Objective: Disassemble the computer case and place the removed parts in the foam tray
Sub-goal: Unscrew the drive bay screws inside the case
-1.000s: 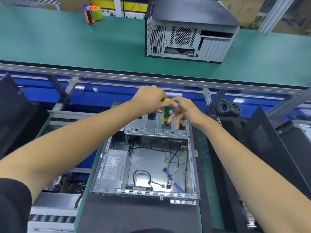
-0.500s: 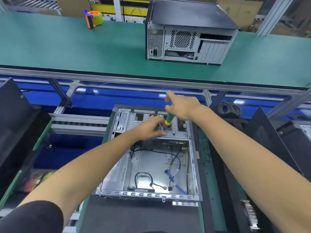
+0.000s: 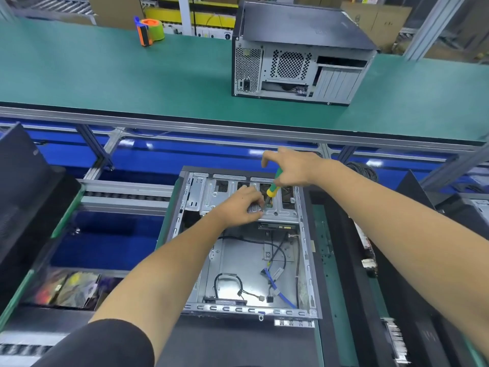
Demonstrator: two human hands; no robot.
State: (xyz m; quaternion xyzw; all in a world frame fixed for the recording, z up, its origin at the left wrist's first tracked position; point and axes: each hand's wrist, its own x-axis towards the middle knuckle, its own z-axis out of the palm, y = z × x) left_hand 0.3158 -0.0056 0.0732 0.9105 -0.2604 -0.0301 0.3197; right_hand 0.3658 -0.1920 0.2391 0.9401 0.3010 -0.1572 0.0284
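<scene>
An open computer case [image 3: 307, 263] lies flat before me, with loose black and blue cables on its bare floor. A silver drive cage [image 3: 211, 197] spans its far end. My right hand [image 3: 293, 168] grips the green and yellow handle of a screwdriver [image 3: 272, 188], whose tip points down onto the cage. My left hand [image 3: 239, 207] rests on the cage right beside the tip, fingers curled at the shaft; whether it holds anything is hidden.
A second, closed computer case [image 3: 299, 54] stands on the green conveyor belt [image 3: 105, 75] beyond. A tape dispenser [image 3: 149, 31] sits far left on the belt. Black foam trays [image 3: 412, 274] flank the case on the right, black panels [image 3: 23, 186] on the left.
My left hand has come down from the screwdriver handle to the drive cage. My right hand has taken the handle and set the screwdriver upright, tip down on the cage.
</scene>
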